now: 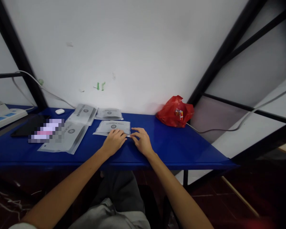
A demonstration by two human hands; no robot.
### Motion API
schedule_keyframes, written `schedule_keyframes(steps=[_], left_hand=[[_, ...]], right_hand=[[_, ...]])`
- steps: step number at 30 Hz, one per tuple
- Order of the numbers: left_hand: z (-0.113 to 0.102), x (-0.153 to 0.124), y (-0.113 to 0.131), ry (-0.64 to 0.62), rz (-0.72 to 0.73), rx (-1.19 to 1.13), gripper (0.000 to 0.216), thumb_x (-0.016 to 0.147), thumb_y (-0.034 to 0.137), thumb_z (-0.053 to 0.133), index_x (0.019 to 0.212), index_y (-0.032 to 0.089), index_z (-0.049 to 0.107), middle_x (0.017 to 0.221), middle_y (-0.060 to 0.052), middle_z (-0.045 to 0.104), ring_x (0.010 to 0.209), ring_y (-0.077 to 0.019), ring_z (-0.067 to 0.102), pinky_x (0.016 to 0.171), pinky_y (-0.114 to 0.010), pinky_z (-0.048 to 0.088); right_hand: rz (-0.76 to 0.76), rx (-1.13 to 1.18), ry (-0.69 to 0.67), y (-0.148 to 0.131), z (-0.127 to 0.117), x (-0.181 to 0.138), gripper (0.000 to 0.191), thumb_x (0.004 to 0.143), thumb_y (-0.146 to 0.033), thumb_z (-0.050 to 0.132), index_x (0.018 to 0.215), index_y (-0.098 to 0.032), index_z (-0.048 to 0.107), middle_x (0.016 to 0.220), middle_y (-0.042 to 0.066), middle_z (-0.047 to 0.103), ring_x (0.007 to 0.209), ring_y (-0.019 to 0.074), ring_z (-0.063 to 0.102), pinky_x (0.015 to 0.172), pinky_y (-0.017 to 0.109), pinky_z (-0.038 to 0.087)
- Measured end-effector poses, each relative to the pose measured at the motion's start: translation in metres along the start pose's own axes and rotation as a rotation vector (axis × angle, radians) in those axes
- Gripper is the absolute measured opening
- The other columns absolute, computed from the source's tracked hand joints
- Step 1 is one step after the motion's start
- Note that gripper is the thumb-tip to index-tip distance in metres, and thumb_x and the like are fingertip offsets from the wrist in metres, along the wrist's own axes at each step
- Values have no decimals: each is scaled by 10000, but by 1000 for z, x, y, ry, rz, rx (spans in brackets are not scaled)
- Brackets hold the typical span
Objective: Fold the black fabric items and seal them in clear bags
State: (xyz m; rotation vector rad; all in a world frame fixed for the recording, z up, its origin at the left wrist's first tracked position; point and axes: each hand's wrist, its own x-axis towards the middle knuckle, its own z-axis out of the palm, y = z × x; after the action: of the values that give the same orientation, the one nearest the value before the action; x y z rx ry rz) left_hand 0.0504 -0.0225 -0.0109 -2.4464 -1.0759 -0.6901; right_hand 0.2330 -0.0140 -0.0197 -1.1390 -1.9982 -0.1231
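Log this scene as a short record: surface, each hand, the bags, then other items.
Surface: blue table against a white wall
Left hand: on the near edge of a printed bag
Right hand: fingers by a small white piece at that bag's near right corner
Other bags: three more printed bags, one behind, two to the left
Far right: crumpled red plastic bag
Far left: white power strip
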Motion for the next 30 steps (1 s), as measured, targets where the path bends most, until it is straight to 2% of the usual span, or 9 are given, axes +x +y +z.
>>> schedule_keyframes(steps=[3,9,17,23,30], left_hand=[[4,6,4,3,13,15,201,933,226,434,900,157,620,852,-56,620,866,-208,547,780,-346,371],[4,11,4,22,48,2,212,947,230,412,907,163,610,842,-47,621,851,-194,548,748,-328,353],[1,8,-3,-3,94,99,247,948,182,365,885,167,603,828,-51,628,818,-198,555,733,-337,351],[-13,-8,-34,-44,77,172,257,943,157,352,913,158,607,853,-70,639,824,-209,555,686,-338,340],[-35,-35,-89,-92,-68,236,245,920,157,375,872,185,614,836,-70,632,820,-224,547,692,-350,353]], right_hand=[[6,7,3,0,0,0,133,802,-157,612,768,-239,712,1058,59,681,1013,221,586,881,406,474],[27,32,0,-1,-3,1,144,807,-155,606,760,-245,708,1051,48,685,1011,216,586,882,400,475],[-35,-26,-37,-5,-6,0,175,835,-144,542,840,-231,694,1098,57,667,1044,216,561,883,393,448],[-32,-84,-1,-5,-11,1,172,843,-139,519,832,-210,675,1114,60,666,1039,231,554,878,390,425],[18,-143,52,0,-14,3,188,856,-145,495,840,-216,668,1107,53,671,1041,225,553,891,388,400]])
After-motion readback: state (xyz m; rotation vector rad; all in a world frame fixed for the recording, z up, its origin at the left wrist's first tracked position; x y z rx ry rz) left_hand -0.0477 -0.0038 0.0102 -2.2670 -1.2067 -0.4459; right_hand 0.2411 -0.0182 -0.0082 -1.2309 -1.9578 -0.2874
